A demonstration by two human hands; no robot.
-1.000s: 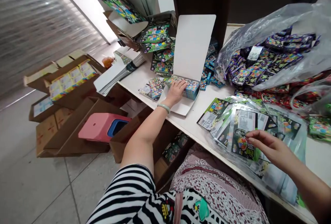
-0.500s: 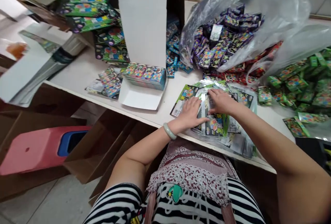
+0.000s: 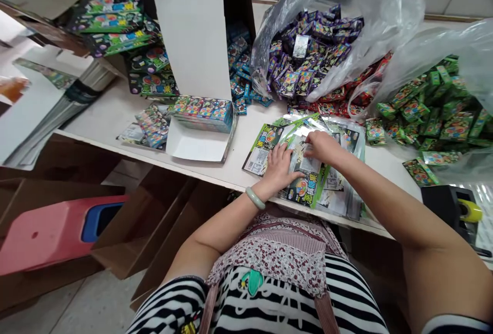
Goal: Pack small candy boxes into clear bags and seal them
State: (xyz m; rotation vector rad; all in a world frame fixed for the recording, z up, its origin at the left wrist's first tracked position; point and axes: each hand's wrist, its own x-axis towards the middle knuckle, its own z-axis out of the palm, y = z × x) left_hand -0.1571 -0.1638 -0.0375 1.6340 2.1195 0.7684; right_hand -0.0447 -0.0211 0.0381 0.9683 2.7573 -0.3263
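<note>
A loose pile of flat printed plastic bags (image 3: 304,190) with green and black panels lies at the table's front edge. My left hand (image 3: 278,168) rests on the pile's left part, fingers spread and thumb out to the right, holding nothing. Over the top of the same bags is my right hand (image 3: 323,148), its fingers curled together and pointing down. Whatever lies between those fingertips is hidden. Beside the pile, to the left, stands an open white display box (image 3: 198,144) with a row of colourful small packets (image 3: 202,108) along its back.
Behind the bags, a clear plastic sack (image 3: 265,31) holds purple packets (image 3: 308,61). Green packets (image 3: 435,103) heap at the right, near a black tape dispenser (image 3: 442,205). Blue packets (image 3: 241,67) lie behind the box. Below left are cardboard boxes (image 3: 131,226) and a pink stool (image 3: 50,231).
My right hand's fingers have gone from spread flat on the bags to curled together. My left hand stays spread on the pile. The whole view has shifted slightly.
</note>
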